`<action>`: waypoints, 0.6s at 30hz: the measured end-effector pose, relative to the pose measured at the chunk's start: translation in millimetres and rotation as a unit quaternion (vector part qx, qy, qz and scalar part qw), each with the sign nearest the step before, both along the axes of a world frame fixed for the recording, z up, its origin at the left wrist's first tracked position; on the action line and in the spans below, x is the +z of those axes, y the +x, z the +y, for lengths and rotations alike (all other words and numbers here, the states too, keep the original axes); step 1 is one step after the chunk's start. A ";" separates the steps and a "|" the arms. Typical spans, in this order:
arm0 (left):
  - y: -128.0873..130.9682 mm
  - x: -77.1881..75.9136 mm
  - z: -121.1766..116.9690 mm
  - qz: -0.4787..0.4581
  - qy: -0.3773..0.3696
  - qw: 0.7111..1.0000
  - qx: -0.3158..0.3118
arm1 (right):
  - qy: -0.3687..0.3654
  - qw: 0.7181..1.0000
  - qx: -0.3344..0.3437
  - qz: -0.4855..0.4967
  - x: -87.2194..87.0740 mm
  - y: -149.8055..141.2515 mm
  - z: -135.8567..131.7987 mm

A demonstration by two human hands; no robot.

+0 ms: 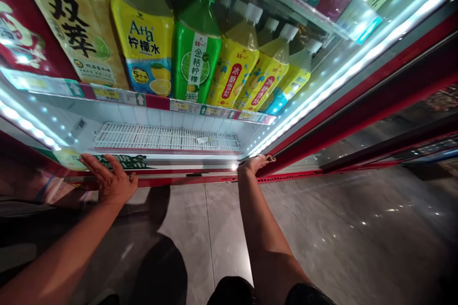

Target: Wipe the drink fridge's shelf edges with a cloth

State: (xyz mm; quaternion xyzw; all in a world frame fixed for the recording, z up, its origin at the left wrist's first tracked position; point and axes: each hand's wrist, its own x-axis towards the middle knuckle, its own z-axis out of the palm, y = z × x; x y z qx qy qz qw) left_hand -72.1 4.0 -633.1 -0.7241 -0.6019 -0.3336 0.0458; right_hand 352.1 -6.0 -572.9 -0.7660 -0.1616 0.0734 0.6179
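Note:
My left hand (109, 176) lies flat with fingers spread on the red bottom edge of an open drinks fridge (171, 178). My right hand (255, 163) is curled over the fridge's lower right corner, gripping the red door frame (322, 140). On the shelf above stand a yellow lemon-water bottle (148, 43), a green kumquat-lemon bottle (196, 43) and a row of yellow pear-drink bottles (250, 64). Below them the white wire shelf (164, 137) holds only a small scrap.
A price-tag rail (171, 105) runs along the shelf front. A lit LED strip (343, 76) lines the right side. A glass door (393, 119) stands to the right. The grey tiled floor (339, 238) lies below, with my knees at the bottom edge.

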 end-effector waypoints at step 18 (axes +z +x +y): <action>-3.4 -17.1 0.1 -0.056 0.022 0.998 0.022 | 0.027 0.820 0.097 -0.563 45.1 -45.9 2.8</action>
